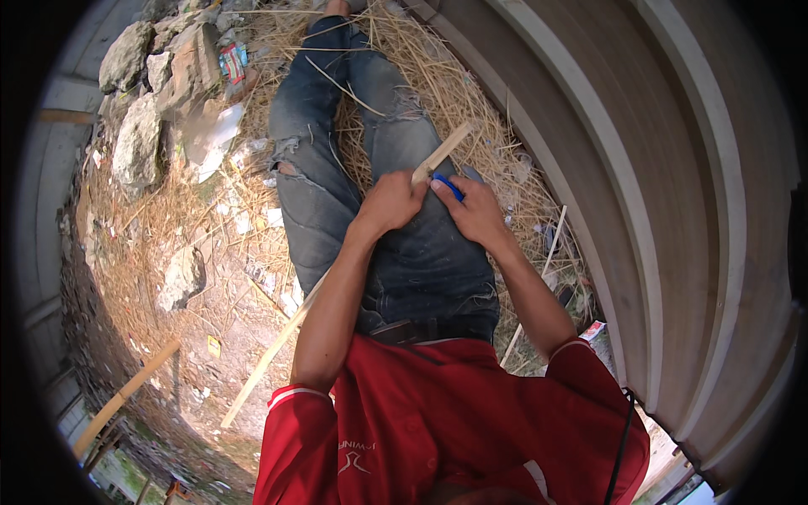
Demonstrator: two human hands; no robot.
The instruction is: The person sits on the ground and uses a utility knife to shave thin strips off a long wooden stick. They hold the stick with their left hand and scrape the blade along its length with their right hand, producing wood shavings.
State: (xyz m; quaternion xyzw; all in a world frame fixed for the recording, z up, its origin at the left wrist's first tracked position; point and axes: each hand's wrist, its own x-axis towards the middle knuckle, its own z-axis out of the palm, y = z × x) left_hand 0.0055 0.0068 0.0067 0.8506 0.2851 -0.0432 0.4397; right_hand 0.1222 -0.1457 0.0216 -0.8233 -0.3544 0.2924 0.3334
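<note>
My left hand [391, 200] is closed around a pale wooden strip [449, 147] above my thighs, and the strip's free end points away to the upper right. In my right hand [478, 212] is a small blue-handled tool [449, 188], gripped with the thumb along it. The tool's tip meets or nearly meets the strip just beyond my left fingers; its working end is too small to make out. A long pale wood piece [269, 366] slants out from under my left forearm. Whether it is the same strip I cannot tell.
My legs in torn jeans [316, 210] stretch out over dry straw [421, 46]. A corrugated metal wall [623, 168] rises close on the right. Rocks [139, 139] lie at the far left, with another rock [183, 278] nearer. A wooden stick [126, 396] stands out at the lower left.
</note>
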